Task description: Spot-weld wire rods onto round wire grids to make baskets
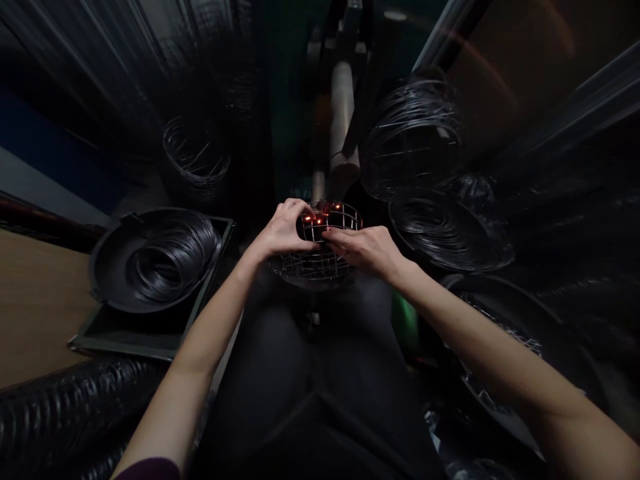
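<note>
At the centre of the frame sits a round wire-mesh cage [320,243] with orange glowing spots. My left hand [284,230] curls over its rim; my right hand [367,250] pinches a wire. Left of them, a black round pan [107,267] holds dark wire rings [173,257].

Round wire cage [320,257], apparently glowing orange at several joints, above lap.

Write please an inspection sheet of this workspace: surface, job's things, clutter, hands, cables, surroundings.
Surface: wooden top at left, dim.
Job's things: round wire cage with glowing orange spots, over the lap.
Clutter: wire rings in a dark pan; wire coils at right.
Hands: left hand and right hand both grip the cage.
Cables: nothing seen.
Surroundings: machine post behind; very dark.
</note>
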The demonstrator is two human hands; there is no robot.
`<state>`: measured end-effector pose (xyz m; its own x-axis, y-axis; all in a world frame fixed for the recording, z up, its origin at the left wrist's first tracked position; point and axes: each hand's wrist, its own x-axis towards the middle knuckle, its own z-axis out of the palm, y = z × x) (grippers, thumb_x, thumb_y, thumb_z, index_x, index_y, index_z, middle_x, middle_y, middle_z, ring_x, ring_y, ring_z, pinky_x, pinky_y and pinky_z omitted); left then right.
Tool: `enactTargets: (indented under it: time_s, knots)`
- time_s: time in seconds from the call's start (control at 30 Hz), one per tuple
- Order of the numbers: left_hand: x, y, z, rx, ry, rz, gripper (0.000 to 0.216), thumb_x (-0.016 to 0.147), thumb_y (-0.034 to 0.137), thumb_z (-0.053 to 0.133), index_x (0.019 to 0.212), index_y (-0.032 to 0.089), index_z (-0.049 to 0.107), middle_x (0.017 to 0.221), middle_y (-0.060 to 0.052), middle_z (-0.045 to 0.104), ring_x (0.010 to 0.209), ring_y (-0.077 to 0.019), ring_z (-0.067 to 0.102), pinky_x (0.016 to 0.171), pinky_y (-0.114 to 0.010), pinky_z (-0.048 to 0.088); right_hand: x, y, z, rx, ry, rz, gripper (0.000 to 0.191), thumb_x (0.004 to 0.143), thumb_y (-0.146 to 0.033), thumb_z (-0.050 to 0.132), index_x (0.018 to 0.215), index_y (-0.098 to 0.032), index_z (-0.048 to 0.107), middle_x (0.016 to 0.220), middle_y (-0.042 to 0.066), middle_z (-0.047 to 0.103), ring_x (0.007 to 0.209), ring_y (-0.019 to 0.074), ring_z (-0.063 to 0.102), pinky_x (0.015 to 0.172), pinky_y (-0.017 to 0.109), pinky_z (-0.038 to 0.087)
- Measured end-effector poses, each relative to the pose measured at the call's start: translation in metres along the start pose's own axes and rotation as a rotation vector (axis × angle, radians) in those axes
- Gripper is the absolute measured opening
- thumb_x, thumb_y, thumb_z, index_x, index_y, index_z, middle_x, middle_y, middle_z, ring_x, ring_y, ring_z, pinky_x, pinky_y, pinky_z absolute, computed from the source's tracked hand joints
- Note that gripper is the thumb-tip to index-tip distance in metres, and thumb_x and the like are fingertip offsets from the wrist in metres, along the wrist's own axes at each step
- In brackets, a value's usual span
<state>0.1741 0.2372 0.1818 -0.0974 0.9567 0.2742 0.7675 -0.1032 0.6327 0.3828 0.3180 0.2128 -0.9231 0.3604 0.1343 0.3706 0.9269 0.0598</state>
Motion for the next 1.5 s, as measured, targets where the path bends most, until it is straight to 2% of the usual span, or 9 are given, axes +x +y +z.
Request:
enactTargets:
  time_s: [0.3,0.47,0.73,0.83,0.93,1.13,1.27,1.4,1.5]
  knots:
    - [0.019,0.001,-0.005,0.045,0.044,-0.049,0.054,0.056,0.031,0.086,0.100,0.019,0.058,0.113,-0.007,0.055,0.113,-0.0297,0.052,0.103,-0.047,0.043,0.003,0.010,0.018,0.180,0.249,0.236,0.022,0.095,-0.034,0.052,0.095,-0.023,0.071,0.103,0.005,0.068,0.077,0.0140,0.061,0.056,0.023,0.036]
    - [0.027,-0.006,-0.008,0.026,0.039,-0.072,0.057,0.054,0.031,0.088,0.100,0.018,0.057,0.110,-0.007,0.056,0.106,-0.0280,0.054,0.097,-0.044,0.046,0.013,0.021,0.020,0.318,0.286,0.251,0.021,0.093,-0.037,0.056,0.093,-0.022,0.070,0.099,0.006,0.064,0.081,0.0166,0.060,0.065,0.026,0.042]
    - [0.053,-0.015,-0.015,-0.001,0.059,-0.115,0.063,0.054,0.031,0.088,0.106,0.016,0.056,0.109,-0.008,0.057,0.108,-0.0306,0.057,0.099,-0.048,0.047,0.040,0.028,0.019,0.353,0.318,0.483,0.024,0.089,-0.042,0.060,0.092,-0.020,0.067,0.095,0.007,0.062,0.080,0.0193,0.057,0.071,0.030,0.044]
    - [0.043,-0.034,-0.011,-0.185,0.103,-0.056,0.081,0.051,0.037,0.091,0.120,0.018,0.052,0.125,-0.011,0.054,0.121,-0.0323,0.054,0.108,-0.049,0.043,0.019,0.027,0.011,0.436,0.353,0.519,0.036,0.095,-0.050,0.046,0.092,-0.020,0.066,0.092,0.008,0.061,0.083,0.0202,0.058,0.077,0.032,0.046]
    - [0.015,-0.066,0.004,-0.362,0.157,-0.057,0.110,0.045,0.046,0.093,0.138,0.023,0.039,0.147,-0.014,0.037,0.140,-0.0366,0.037,0.120,-0.053,0.029,-0.027,0.026,0.006,0.683,0.317,0.553,0.054,0.099,-0.058,0.027,0.090,-0.021,0.065,0.090,0.007,0.063,0.085,0.0197,0.059,0.080,0.032,0.048]
    - [-0.025,-0.104,0.043,-0.662,0.205,-0.308,0.116,0.045,0.049,0.090,0.139,0.026,0.026,0.142,-0.017,0.041,0.135,-0.0364,0.046,0.109,-0.059,0.040,-0.089,0.027,0.011,0.919,-0.018,0.633,0.059,0.091,-0.070,0.035,0.089,-0.019,0.065,0.080,0.006,0.064,0.074,0.0183,0.060,0.068,0.033,0.050]
    - [-0.033,-0.089,0.029,-0.529,0.303,-0.233,0.100,0.048,0.045,0.089,0.129,0.025,0.033,0.135,-0.013,0.047,0.129,-0.0297,0.050,0.108,-0.050,0.043,-0.082,0.018,0.008,1.133,-0.250,0.486,0.047,0.083,-0.059,0.056,0.105,-0.019,0.064,0.095,0.008,0.069,0.086,0.0210,0.068,0.077,0.035,0.054]
    - [-0.050,-0.050,0.002,-0.252,0.225,-0.064,0.079,0.055,0.036,0.085,0.121,0.024,0.043,0.129,-0.009,0.052,0.124,-0.0278,0.054,0.110,-0.045,0.042,-0.061,-0.002,-0.004,1.150,-0.154,0.424,0.050,0.083,-0.050,0.060,0.122,-0.019,0.060,0.078,0.002,0.064,0.065,0.0156,0.063,0.065,0.031,0.052]
    - [-0.057,-0.017,-0.008,-0.031,0.107,-0.016,0.070,0.059,0.034,0.084,0.119,0.024,0.049,0.132,-0.009,0.053,0.127,-0.0313,0.052,0.114,-0.052,0.035,-0.039,-0.016,-0.012,1.156,-0.141,0.379,0.053,0.079,-0.047,0.068,0.123,-0.019,0.061,0.063,-0.005,0.054,0.052,0.0105,0.050,0.053,0.025,0.042]
